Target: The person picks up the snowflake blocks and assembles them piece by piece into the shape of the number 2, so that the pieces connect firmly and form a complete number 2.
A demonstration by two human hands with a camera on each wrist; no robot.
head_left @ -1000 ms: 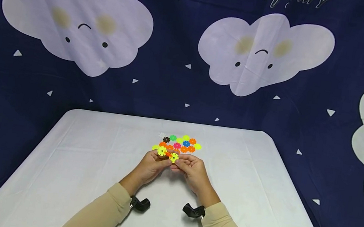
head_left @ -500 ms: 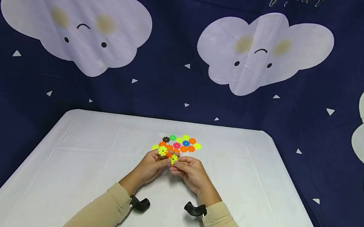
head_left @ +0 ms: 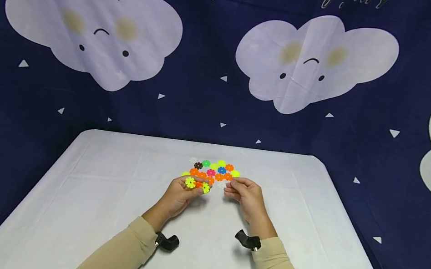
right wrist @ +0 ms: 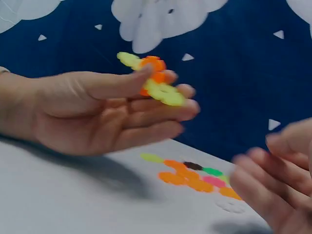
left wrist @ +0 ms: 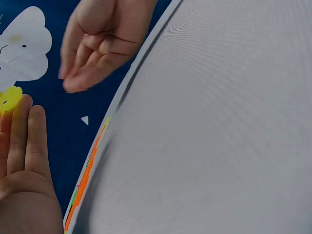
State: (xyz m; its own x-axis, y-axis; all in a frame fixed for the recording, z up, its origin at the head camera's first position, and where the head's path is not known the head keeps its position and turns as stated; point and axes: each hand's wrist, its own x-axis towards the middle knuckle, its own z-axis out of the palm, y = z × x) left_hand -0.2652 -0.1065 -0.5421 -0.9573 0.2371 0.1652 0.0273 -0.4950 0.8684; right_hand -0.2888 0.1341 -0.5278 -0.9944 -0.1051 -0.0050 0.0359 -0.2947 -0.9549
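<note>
My left hand (head_left: 176,199) holds a small joined piece made of notched plastic discs. Yellow discs (head_left: 190,182) form its two ends, with orange discs (right wrist: 154,63) between them. In the right wrist view the thumb presses on the piece against the fingers. My right hand (head_left: 249,202) hovers apart from it, to the right, beside the loose discs. Its fingers are loosely bent, and nothing shows between them in the right wrist view. Just left of its fingertips lies a clear disc (head_left: 221,185).
Behind the hands, several loose discs lie flat in a cluster on the white table (head_left: 113,212): orange ones (head_left: 219,177), a pink disc (head_left: 211,173), a blue disc (head_left: 221,170), a black disc (head_left: 198,165), a green disc (head_left: 206,163) and yellow ones. A dark blue cloud-print curtain (head_left: 197,113) hangs behind.
My right hand has let go of the joined piece and moved right and away toward the discs. The left hand keeps the piece and has turned it slightly.
</note>
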